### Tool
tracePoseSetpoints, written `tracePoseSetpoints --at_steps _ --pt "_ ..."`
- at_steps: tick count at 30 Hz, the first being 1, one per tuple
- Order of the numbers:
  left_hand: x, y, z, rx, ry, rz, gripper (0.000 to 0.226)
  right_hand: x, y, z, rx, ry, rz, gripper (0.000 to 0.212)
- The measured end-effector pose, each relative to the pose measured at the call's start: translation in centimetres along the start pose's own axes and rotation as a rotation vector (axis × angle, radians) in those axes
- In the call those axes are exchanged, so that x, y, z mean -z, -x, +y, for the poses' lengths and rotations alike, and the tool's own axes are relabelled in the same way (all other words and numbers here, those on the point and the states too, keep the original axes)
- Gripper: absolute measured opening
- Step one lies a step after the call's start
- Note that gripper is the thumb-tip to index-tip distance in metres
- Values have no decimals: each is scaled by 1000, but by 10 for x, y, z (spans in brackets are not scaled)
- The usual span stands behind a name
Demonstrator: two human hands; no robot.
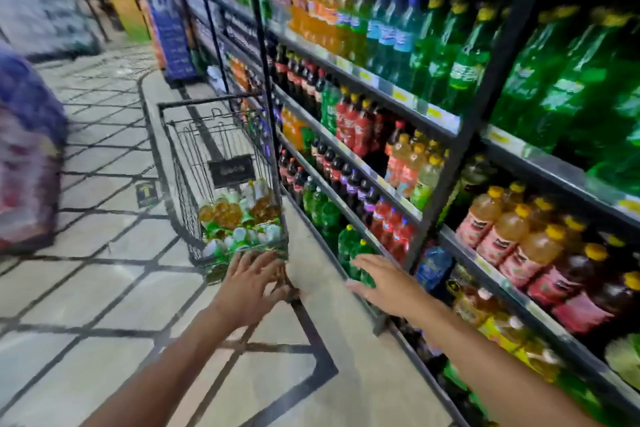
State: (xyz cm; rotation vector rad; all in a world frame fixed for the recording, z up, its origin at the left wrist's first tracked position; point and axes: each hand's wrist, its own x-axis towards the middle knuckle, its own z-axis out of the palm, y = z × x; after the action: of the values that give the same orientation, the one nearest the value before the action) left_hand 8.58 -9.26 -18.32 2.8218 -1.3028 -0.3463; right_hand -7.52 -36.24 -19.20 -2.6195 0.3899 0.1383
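Both forearms are sticking forward from the bottom of the view. Left hand (251, 282) is hovering open, fingers spread, holding nothing, at the near end of the wire cart (183, 198); blur is hiding any contact. Cart is standing on the tiled floor (104, 305) beside the shelf rack (446, 163), carrying drink bottles (235, 215). Right hand (382, 282) is hovering wide open, empty, just beside green bottles (348, 243) at the low shelf's front edge.

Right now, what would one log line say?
left hand: open, at cart | right hand: open, by green bottles | cart: holds bottles
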Motion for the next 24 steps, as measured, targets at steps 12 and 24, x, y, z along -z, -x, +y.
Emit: tracePoseSetpoints --at_steps 12,24 --pt "-25 -6 -195 199 76 -18 104 -23 -180 -102 -6 48 -255 77" --pt "-15 -147 -257 384 147 -199 146 -46 -378 -98 68 -63 -473 63"
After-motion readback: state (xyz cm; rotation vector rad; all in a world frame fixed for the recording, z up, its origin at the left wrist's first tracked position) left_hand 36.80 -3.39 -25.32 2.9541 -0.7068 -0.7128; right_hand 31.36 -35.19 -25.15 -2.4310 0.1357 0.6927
